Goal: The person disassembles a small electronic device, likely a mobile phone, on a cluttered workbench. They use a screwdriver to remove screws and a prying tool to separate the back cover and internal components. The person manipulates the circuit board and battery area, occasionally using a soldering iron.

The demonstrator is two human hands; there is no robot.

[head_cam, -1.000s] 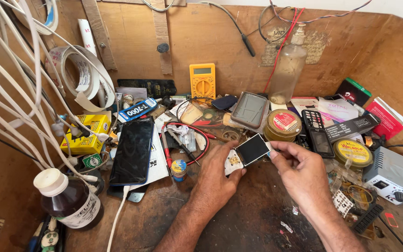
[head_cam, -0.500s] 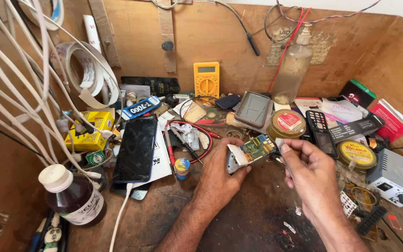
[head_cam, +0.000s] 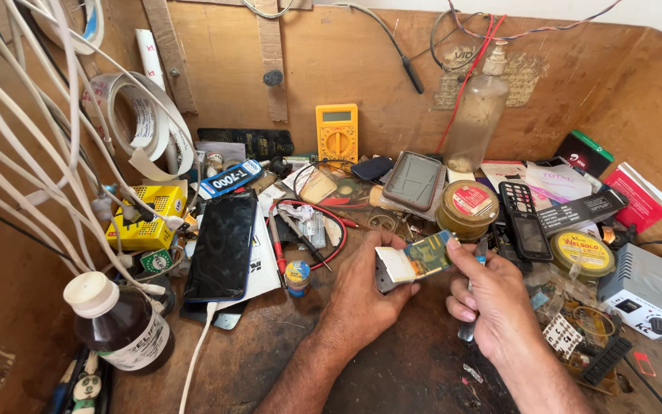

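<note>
Nearest, the right hand [head_cam: 496,303] is curled, its fingers [head_cam: 463,307] closed on a thin metal tool [head_cam: 470,295], its forefinger tip touching the right end of a small circuit board [head_cam: 415,261]. The left hand [head_cam: 365,287] pinches that board between thumb and fingers, just above the tabletop [head_cam: 408,368]. Left of the fingers lies a black phone [head_cam: 224,245]; beyond them, a round tin [head_cam: 467,207] and a yellow multimeter [head_cam: 337,133].

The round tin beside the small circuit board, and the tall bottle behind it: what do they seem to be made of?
Round tin: probably metal, with a shiny golden rim. Tall bottle: clear plastic or glass, hazy and see-through; I cannot tell which.
</note>
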